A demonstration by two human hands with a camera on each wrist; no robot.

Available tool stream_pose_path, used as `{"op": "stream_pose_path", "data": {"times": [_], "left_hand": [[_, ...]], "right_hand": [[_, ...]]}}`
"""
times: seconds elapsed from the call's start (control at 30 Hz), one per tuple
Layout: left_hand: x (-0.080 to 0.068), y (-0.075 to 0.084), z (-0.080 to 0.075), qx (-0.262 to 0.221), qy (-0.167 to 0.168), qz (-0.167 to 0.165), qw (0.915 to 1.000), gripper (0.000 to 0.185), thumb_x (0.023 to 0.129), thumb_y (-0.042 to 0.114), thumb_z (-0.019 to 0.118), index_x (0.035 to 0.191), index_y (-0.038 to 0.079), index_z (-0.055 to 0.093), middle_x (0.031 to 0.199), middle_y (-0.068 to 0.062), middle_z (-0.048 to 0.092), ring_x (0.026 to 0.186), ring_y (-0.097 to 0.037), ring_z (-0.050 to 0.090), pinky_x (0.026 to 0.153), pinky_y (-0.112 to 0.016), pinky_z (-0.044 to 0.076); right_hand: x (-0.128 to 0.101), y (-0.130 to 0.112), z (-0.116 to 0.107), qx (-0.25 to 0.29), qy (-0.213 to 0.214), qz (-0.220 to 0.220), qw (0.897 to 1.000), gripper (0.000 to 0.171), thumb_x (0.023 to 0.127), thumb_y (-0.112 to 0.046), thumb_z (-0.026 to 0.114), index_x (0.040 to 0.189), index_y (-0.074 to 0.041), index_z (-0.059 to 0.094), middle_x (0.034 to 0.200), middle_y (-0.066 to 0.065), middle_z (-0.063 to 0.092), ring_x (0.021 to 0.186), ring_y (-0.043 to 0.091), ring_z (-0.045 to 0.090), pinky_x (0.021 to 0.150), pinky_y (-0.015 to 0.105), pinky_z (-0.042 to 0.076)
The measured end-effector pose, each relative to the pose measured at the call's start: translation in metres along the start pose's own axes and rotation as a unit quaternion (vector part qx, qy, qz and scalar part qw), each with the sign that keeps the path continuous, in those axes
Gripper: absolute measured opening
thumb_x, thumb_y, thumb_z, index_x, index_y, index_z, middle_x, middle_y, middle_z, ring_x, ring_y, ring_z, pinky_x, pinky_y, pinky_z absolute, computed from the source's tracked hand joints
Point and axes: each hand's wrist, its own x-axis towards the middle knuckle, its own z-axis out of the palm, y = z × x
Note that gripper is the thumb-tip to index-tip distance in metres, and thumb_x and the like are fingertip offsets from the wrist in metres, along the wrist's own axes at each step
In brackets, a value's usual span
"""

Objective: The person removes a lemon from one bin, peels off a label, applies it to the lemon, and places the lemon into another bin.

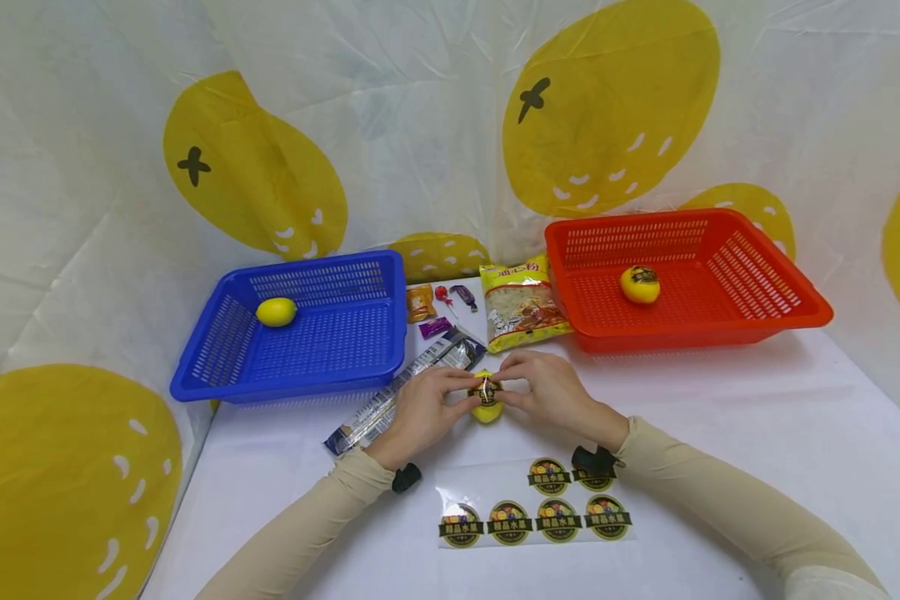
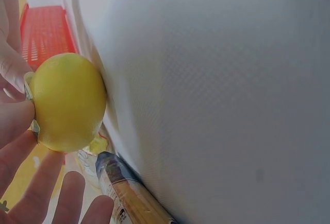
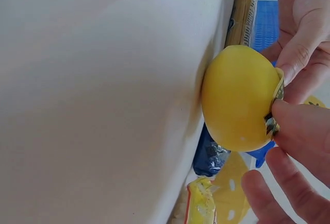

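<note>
Lowest in the head view lies a clear sticker sheet [image 1: 534,503] on the white desk [image 1: 757,433], with six round dark labels on it. Just above it, at the centre of the frame, both hands meet over a small yellow lemon [image 1: 487,407] that rests on or just above the desk. The left hand [image 1: 418,413] curls its fingers round the fruit from the left side, and the right hand [image 1: 550,389] pinches at a round sticker [image 1: 486,390] lying on the lemon's top. In the right wrist view a fingertip and thumb [image 3: 301,126] nip the sticker's edge against the peel (the label looks partly laid down, though how far cannot be told).

The lemon looks light, firm and rounded, with a waxy skin that may roll or slip, so a hold across its flanks seems safest, leaving the top free. The sticker is thin and floppy, and is best taken by its rim.

Left of the hands a long silver packet [image 1: 408,390] lies slantwise. Higher up stand a blue basket [image 1: 217,367] at centre left with a bare lemon [image 1: 276,312] in it, and a red basket [image 1: 802,304] at upper right holding a stickered lemon [image 1: 640,284]. Between them lie a yellow snack bag [image 1: 521,305] and a few small sweets [image 1: 450,304].
</note>
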Motion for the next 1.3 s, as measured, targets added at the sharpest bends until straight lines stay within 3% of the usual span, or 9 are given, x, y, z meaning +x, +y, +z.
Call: {"op": "stream_pose_path", "data": {"times": [0.33, 0.57, 0.9, 1.3], "left_hand": [[-0.0002, 0.0004, 0.0008, -0.002, -0.009, -0.012, 0.9999, 0.032, 0.088, 0.038, 0.080, 0.118, 0.027, 0.078, 0.122, 0.006, 0.076, 0.115, -0.020, 0.070, 0.093, -0.040, 0.056], [-0.0002, 0.0026, -0.0002, -0.006, -0.016, -0.023, 0.9996, 0.033, 0.087, 0.039, 0.080, 0.119, 0.028, 0.078, 0.123, 0.006, 0.076, 0.116, -0.021, 0.070, 0.094, -0.041, 0.056], [0.0011, 0.0018, -0.0007, -0.008, -0.010, -0.021, 0.9997, 0.035, 0.087, 0.038, 0.081, 0.120, 0.028, 0.077, 0.122, 0.005, 0.076, 0.113, -0.020, 0.071, 0.090, -0.039, 0.056], [0.0024, 0.0016, -0.0017, -0.006, -0.034, -0.021, 0.9992, 0.045, 0.083, 0.050, 0.081, 0.124, 0.031, 0.075, 0.128, 0.005, 0.073, 0.114, -0.019, 0.069, 0.087, -0.036, 0.056]], "right_hand": [[-0.0004, -0.0015, -0.0013, 0.031, -0.036, 0.003, 0.999, 0.035, 0.083, -0.028, 0.086, 0.115, -0.014, 0.080, 0.097, -0.003, 0.073, 0.088, 0.016, 0.067, 0.075, 0.031, 0.051], [0.0000, -0.0027, 0.0003, 0.025, -0.025, 0.012, 0.999, 0.043, 0.079, -0.035, 0.088, 0.118, -0.017, 0.079, 0.094, -0.004, 0.073, 0.079, 0.015, 0.063, 0.067, 0.024, 0.043], [0.0038, -0.0072, 0.0013, 0.002, -0.020, -0.003, 1.000, 0.040, 0.079, -0.034, 0.088, 0.114, -0.015, 0.081, 0.092, -0.004, 0.071, 0.072, 0.011, 0.056, 0.062, 0.021, 0.038], [0.0023, -0.0049, 0.0023, 0.013, -0.012, 0.003, 1.000, 0.040, 0.079, -0.037, 0.089, 0.112, -0.017, 0.081, 0.088, -0.005, 0.072, 0.075, 0.014, 0.065, 0.065, 0.023, 0.045]]}}
